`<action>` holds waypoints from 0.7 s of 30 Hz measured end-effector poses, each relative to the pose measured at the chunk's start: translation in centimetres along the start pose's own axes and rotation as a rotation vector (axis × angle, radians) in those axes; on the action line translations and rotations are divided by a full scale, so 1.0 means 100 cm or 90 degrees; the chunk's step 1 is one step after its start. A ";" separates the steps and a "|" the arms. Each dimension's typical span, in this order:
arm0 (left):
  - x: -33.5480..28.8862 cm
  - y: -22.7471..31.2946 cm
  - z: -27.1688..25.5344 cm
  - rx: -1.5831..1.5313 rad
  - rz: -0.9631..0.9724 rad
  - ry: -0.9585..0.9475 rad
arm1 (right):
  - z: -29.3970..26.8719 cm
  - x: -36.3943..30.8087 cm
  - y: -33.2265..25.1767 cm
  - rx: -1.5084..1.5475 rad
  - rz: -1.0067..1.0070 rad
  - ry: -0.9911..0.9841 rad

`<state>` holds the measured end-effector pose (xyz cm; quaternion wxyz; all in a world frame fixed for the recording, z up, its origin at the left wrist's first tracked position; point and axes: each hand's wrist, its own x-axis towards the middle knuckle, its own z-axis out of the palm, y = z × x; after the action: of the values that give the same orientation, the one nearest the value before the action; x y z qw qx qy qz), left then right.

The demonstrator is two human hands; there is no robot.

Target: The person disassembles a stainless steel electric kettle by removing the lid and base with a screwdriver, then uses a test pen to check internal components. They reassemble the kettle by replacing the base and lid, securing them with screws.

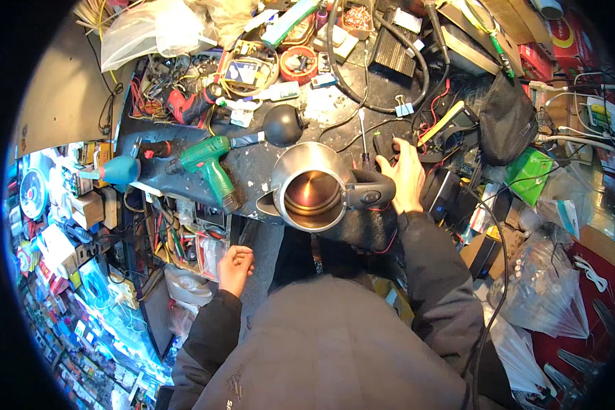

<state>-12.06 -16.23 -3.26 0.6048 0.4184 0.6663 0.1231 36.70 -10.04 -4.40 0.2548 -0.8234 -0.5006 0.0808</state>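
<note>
A steel electric kettle (309,158) stands at the bench's near edge with its top uncovered and its inside showing. Its black handle (370,190) points right, toward my right hand (407,179). That hand is just beyond the handle, thumb and fingers apart, close to a small black object (384,145); I see nothing in its grasp. A screwdriver (364,140) lies left of those fingertips. Away from the bench, my left hand (236,268) hangs by the drawers at lower left, its fingers curled in with nothing visible in them.
Left of the kettle lie a green cordless drill (208,164), a black ball-shaped item (283,126) and a teal squeeze bulb (119,171). A red power tool (193,106) lies behind. At right are a yellow-and-black meter (451,126), a black mesh pouch (507,119) and loose cables.
</note>
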 end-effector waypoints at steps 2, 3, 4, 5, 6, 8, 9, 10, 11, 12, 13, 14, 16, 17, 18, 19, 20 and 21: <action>-0.004 0.021 0.000 0.128 0.099 0.043 | 0.002 0.014 -0.001 -0.028 0.048 -0.083; -0.010 0.036 -0.002 0.223 0.217 0.050 | -0.001 0.020 -0.005 -0.072 0.081 -0.119; -0.009 0.054 -0.001 0.283 0.306 0.064 | -0.009 0.023 -0.012 -0.061 0.104 -0.121; -0.012 0.075 -0.001 0.296 0.359 0.080 | -0.021 0.026 -0.021 -0.023 0.088 -0.061; -0.018 0.097 0.000 0.309 0.394 0.108 | -0.040 0.026 -0.031 0.000 0.135 -0.041; -0.032 0.144 0.006 0.286 0.468 0.138 | -0.088 0.022 -0.054 0.023 -0.038 0.097; -0.041 0.167 0.009 0.288 0.506 0.127 | -0.113 0.023 -0.065 0.014 -0.135 0.158; -0.050 0.190 0.015 0.298 0.532 0.117 | -0.136 0.013 -0.079 0.120 -0.078 0.137; -0.057 0.210 0.023 0.266 0.576 0.079 | -0.155 0.005 -0.095 0.186 -0.061 0.176; -0.062 0.227 0.034 0.240 0.606 0.048 | -0.176 0.000 -0.109 0.210 -0.114 0.199; -0.061 0.242 0.046 0.243 0.645 0.032 | -0.190 -0.003 -0.122 0.287 -0.149 0.204; -0.061 0.253 0.061 0.239 0.658 0.031 | -0.204 -0.003 -0.133 0.353 -0.216 0.217; -0.050 0.270 0.085 0.230 0.667 0.049 | -0.226 -0.001 -0.153 0.415 -0.269 0.281; -0.044 0.274 0.095 0.230 0.646 0.049 | -0.241 -0.002 -0.160 0.372 -0.306 0.258; -0.037 0.278 0.103 0.233 0.604 0.048 | -0.249 -0.002 -0.167 0.353 -0.347 0.250; -0.030 0.280 0.111 0.227 0.602 0.053 | -0.255 -0.003 -0.171 0.337 -0.384 0.236; -0.025 0.280 0.116 0.224 0.590 0.051 | -0.258 -0.005 -0.175 0.378 -0.435 0.227; -0.021 0.280 0.121 0.221 0.577 0.049 | -0.259 -0.007 -0.177 0.313 -0.432 0.215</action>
<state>10.20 -4.46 14.12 0.3862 0.7563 0.4496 0.2770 32.54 -12.85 26.63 0.5333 -0.5290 -0.6596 -0.0263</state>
